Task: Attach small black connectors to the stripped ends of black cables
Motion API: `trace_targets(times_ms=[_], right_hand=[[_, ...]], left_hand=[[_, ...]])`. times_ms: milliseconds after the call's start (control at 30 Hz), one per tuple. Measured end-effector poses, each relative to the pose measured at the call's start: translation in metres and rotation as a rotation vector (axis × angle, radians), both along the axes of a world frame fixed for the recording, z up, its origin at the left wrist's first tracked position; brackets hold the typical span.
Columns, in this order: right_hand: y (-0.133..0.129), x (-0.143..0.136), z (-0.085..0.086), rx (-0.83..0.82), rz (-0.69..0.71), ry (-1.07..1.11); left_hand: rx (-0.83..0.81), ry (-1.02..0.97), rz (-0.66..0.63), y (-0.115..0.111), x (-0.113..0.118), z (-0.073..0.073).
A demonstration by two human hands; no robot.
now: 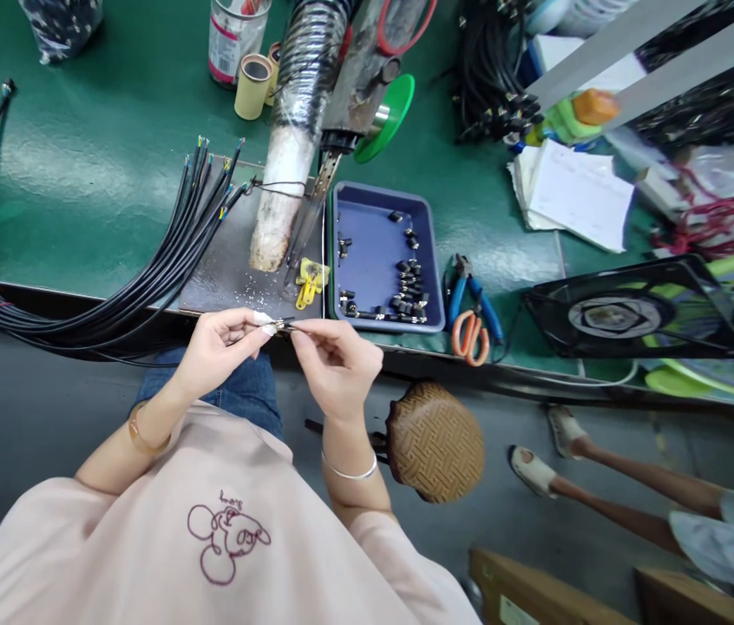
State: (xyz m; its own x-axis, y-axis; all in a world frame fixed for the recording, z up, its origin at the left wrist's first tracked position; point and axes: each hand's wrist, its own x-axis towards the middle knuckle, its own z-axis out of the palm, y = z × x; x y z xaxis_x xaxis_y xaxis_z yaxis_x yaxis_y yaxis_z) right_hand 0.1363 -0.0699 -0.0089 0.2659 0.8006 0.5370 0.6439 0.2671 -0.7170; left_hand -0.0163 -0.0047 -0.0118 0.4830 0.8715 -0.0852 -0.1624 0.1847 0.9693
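Note:
My left hand point(219, 349) is closed in a pinch in front of the bench edge, with white covering on its fingertips. My right hand point(339, 363) pinches from the other side, fingertips nearly meeting the left ones. A small dark connector with metal parts point(281, 324) lies between both sets of fingertips; its details are too small to tell. Just beyond the hands sit a yellow clip-like piece point(311, 282) and a soldering iron point(315, 204) in a stand, pointing down. The blue tray point(367, 256) to the right holds several small black connectors point(409, 291).
Black cables point(113, 312) with stripped coloured ends lie bundled at left. A silver duct point(295, 113) hangs over the dark mat point(211, 273). Right of the tray are blue-handled cutters point(484, 304), orange-handled scissors point(471, 337) and a fan point(627, 312). A stool point(435, 443) and another person's legs point(627, 495) are below.

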Motion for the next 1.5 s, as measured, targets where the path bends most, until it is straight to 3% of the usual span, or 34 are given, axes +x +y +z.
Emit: trace_targets(times_ms=[167,333,433,567,633,767,867,967,1100,1500], right_hand=[[0.004,0.002,0.000,0.135,0.084,-0.325],[0.008,0.002,-0.003,0.138,0.084,-0.419],[0.007,0.000,-0.005,0.100,0.072,-0.386],[0.000,0.000,-0.008,0.040,-0.059,-0.091],[-0.002,0.003,-0.007,0.097,-0.119,0.074],[-0.002,0.006,-0.007,0.284,-0.103,0.246],[-0.001,0.006,-0.010,0.215,-0.132,0.186],[0.002,0.005,-0.013,0.114,-0.107,-0.012],[0.011,0.002,-0.016,0.170,-0.029,-0.212],[0.028,0.001,-0.015,0.174,-0.067,-0.133]], left_hand=[[-0.005,-0.007,-0.030,0.003,-0.001,-0.001],[-0.014,0.005,-0.025,0.003,0.000,-0.004],[-0.014,-0.002,0.001,0.001,0.002,-0.005],[0.010,-0.018,0.024,0.001,0.003,-0.005],[0.017,-0.013,0.043,0.001,0.004,-0.006],[0.052,0.035,0.091,0.001,0.005,-0.008],[0.105,0.099,0.115,0.001,0.007,-0.010],[0.139,0.136,0.103,0.004,0.009,-0.009],[0.166,0.128,0.087,0.009,0.013,-0.006],[0.180,0.161,0.081,0.026,0.021,0.001]])
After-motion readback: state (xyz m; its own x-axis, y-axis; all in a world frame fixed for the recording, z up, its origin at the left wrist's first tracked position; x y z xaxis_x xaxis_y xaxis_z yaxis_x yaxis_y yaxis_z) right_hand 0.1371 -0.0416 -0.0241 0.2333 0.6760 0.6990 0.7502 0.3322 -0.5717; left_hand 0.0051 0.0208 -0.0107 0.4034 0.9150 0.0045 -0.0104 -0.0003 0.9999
